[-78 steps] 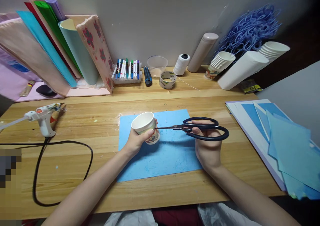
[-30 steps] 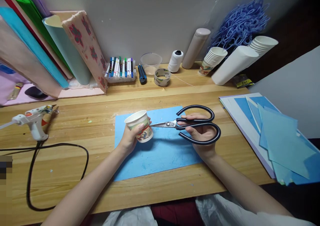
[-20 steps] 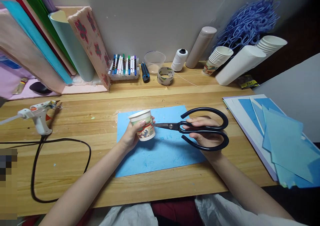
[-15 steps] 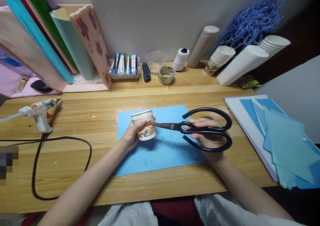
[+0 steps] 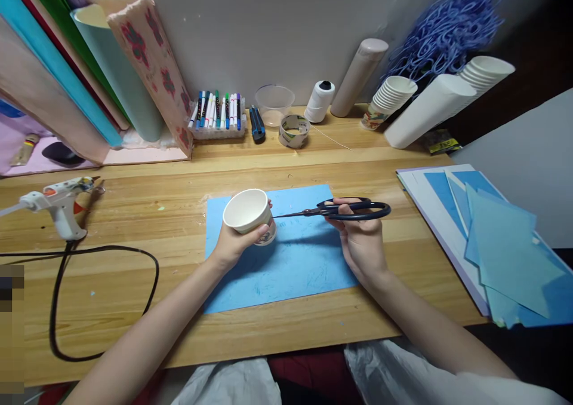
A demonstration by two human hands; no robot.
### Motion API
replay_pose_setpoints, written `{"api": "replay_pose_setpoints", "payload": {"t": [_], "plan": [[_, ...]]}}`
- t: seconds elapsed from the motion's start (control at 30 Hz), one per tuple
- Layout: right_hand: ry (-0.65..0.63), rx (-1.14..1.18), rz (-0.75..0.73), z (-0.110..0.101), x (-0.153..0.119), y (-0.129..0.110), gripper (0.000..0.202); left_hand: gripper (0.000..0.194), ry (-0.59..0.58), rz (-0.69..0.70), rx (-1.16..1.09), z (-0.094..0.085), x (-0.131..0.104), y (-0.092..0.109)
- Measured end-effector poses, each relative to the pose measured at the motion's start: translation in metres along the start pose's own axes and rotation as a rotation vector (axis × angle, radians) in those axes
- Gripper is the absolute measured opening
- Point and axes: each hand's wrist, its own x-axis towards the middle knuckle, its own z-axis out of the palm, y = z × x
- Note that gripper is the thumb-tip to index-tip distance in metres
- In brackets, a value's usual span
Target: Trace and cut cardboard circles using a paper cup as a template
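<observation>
My left hand (image 5: 237, 242) is wrapped round a printed paper cup (image 5: 248, 211), its white mouth tilted up toward me. In my right hand (image 5: 362, 238) is a pair of scissors (image 5: 313, 212) with large black handles, fingers closed about the loops. The blades point left and their tip meets the cup's right side; whether it pierces the wall I cannot tell. Beneath both hands a sheet of blue paper (image 5: 295, 267) lies flat on the wooden table (image 5: 295, 327).
A glue gun (image 5: 62, 205) with a looping black cord lies at left. Along the wall stand markers (image 5: 218, 113), a utility knife (image 5: 256, 124), a tape roll (image 5: 294, 131), thread (image 5: 319, 101) and stacked cups (image 5: 389, 100). Coloured paper sheets (image 5: 505, 238) lie at right.
The cup has tipped so its open mouth now faces me. The scissors have turned from flat-on to nearly edge-on, and their handles look closer together. My view has shifted slightly.
</observation>
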Motion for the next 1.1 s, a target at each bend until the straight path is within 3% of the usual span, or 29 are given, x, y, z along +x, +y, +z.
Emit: {"api": "replay_pose_setpoints", "payload": {"t": [0.27,0.43,0.5,0.57,0.73,0.83,0.93,1.1], "plan": [[-0.034,-0.074,-0.083,-0.001,-0.003,0.001,0.025,0.053,-0.006,0.091,0.061,-0.002,0.001,0.001],[-0.217,-0.090,-0.293,-0.007,-0.004,0.000,0.021,0.049,-0.047,0.045,0.005,-0.003,0.003,0.000],[-0.221,-0.095,-0.346,-0.007,-0.006,-0.001,0.022,0.049,-0.063,0.035,-0.009,-0.003,0.003,0.000],[-0.162,-0.090,-0.291,-0.006,-0.007,-0.003,0.023,0.050,-0.070,0.048,0.004,-0.002,0.002,0.001],[-0.039,-0.034,0.003,-0.002,-0.003,-0.001,0.028,0.054,-0.094,0.128,0.104,0.000,0.001,0.003],[-0.028,-0.017,0.047,-0.001,-0.001,0.001,0.029,0.056,-0.106,0.146,0.118,0.000,0.001,0.003],[-0.055,-0.042,-0.027,-0.002,-0.002,0.000,0.029,0.058,-0.091,0.162,0.116,-0.002,0.002,0.001],[-0.261,-0.076,-0.296,-0.009,-0.006,-0.001,0.024,0.049,-0.080,0.093,0.061,-0.004,0.004,-0.001]]}}
